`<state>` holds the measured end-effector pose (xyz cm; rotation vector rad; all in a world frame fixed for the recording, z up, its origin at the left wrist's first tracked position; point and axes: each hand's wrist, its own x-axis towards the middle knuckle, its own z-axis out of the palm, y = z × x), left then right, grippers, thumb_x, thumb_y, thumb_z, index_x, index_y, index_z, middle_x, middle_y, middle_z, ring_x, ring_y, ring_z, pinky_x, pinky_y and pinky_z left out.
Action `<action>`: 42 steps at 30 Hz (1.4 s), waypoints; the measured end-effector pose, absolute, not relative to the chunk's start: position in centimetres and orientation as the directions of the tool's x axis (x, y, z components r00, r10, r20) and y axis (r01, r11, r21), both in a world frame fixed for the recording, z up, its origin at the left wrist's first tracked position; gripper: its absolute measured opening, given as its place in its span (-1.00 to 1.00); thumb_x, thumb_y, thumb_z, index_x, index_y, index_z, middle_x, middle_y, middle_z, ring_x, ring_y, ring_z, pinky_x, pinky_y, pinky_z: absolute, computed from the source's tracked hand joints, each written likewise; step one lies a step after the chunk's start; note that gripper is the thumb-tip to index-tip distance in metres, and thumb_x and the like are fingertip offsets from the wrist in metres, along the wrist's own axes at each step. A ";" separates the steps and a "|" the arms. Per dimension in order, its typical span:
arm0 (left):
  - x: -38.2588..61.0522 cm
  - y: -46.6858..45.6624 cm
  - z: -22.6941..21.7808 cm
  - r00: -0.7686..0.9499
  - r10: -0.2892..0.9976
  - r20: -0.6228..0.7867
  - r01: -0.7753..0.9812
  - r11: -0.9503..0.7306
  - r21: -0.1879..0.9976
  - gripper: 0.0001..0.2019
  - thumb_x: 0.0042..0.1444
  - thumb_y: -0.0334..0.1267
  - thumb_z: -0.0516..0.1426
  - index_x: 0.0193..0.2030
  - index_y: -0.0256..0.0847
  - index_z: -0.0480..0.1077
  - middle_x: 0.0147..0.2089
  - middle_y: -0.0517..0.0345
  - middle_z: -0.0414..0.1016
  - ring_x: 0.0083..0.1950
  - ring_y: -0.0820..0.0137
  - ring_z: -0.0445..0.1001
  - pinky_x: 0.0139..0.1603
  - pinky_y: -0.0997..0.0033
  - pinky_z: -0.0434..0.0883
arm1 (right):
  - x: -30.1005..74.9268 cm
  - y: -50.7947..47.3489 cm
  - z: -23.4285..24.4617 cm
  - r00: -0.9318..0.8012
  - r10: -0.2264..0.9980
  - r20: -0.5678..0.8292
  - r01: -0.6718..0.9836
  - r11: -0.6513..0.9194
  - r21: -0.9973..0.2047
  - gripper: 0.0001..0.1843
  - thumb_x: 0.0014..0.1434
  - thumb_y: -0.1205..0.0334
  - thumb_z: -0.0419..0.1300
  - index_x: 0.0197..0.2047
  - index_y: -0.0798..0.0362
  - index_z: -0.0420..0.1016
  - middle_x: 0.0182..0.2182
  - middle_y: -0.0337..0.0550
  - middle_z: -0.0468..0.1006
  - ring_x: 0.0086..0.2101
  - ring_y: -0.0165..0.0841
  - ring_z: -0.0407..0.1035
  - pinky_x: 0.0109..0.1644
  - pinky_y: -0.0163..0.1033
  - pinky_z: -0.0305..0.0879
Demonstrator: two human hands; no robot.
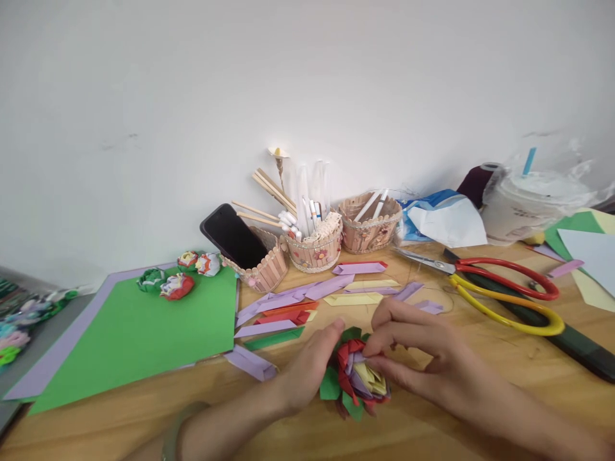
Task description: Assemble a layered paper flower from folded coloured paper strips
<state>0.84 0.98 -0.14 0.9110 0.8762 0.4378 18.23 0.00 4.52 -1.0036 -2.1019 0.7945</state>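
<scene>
A folded paper flower (358,374) with a yellow middle, purple and red petals and green outer leaves is between my hands, low in the view. My left hand (312,362) holds it from the left and below, the thumb up along its edge and fingertips showing underneath. With thumb and index finger together, my right hand (423,352) pinches a purple and red petal at the flower's upper right. Just behind the flower lie folded paper strips, among them a red strip (283,317), a green strip (275,338) and a purple strip (252,363).
Large red-and-yellow scissors (509,301) lie at right over a black-handled tool (586,349). Green paper sheets (144,346) at left carry several small paper flowers (177,285). Along the wall stand stick baskets (314,250), a phone (233,235) and a lidded cup (523,205).
</scene>
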 end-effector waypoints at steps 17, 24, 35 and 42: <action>0.9 1.9 -0.1 0.596 0.685 -0.418 -0.284 0.668 0.688 -0.29 0.13 0.21 -0.24 -0.16 -0.41 0.45 -0.54 0.00 0.48 -0.62 0.47 0.35 -0.73 0.61 0.17 | 18.6 -0.2 4.3 -0.323 0.805 0.497 0.439 0.593 -0.675 -0.91 0.07 0.38 0.17 -0.37 0.00 0.46 -0.48 -0.21 0.41 -0.47 -0.42 0.29 -0.48 -0.35 0.26; 0.9 1.7 0.3 0.530 0.788 -0.315 -0.402 0.560 0.724 -0.38 -0.03 0.23 0.04 -0.06 -0.29 0.42 -0.33 -0.01 0.54 -0.47 0.42 0.41 -0.52 0.49 0.36 | 18.6 -0.3 4.1 -0.360 0.744 0.564 0.474 0.666 -0.576 -0.79 0.04 0.46 0.17 -0.26 0.00 0.42 -0.46 -0.22 0.46 -0.47 -0.45 0.33 -0.48 -0.39 0.29; 1.0 1.9 -0.1 0.518 0.819 -0.247 -0.482 0.518 0.707 -0.54 -0.02 0.09 0.13 -0.14 -0.26 0.43 -0.32 0.06 0.54 -0.37 0.38 0.47 -0.41 0.44 0.45 | 18.7 0.0 3.7 -0.300 0.791 0.534 0.503 0.607 -0.616 -0.84 0.10 0.45 0.13 -0.28 0.01 0.43 -0.44 -0.18 0.46 -0.46 -0.44 0.33 -0.47 -0.36 0.30; 1.1 1.8 -0.4 0.556 0.795 -0.243 -0.436 0.528 0.729 -0.51 0.04 0.09 0.08 -0.06 -0.28 0.36 -0.29 0.02 0.54 -0.36 0.34 0.51 -0.37 0.36 0.47 | 18.6 0.3 4.0 -0.365 0.847 0.386 0.471 0.526 -0.709 -0.93 0.09 0.40 0.16 -0.35 0.04 0.41 -0.48 -0.22 0.43 -0.49 -0.46 0.28 -0.47 -0.38 0.25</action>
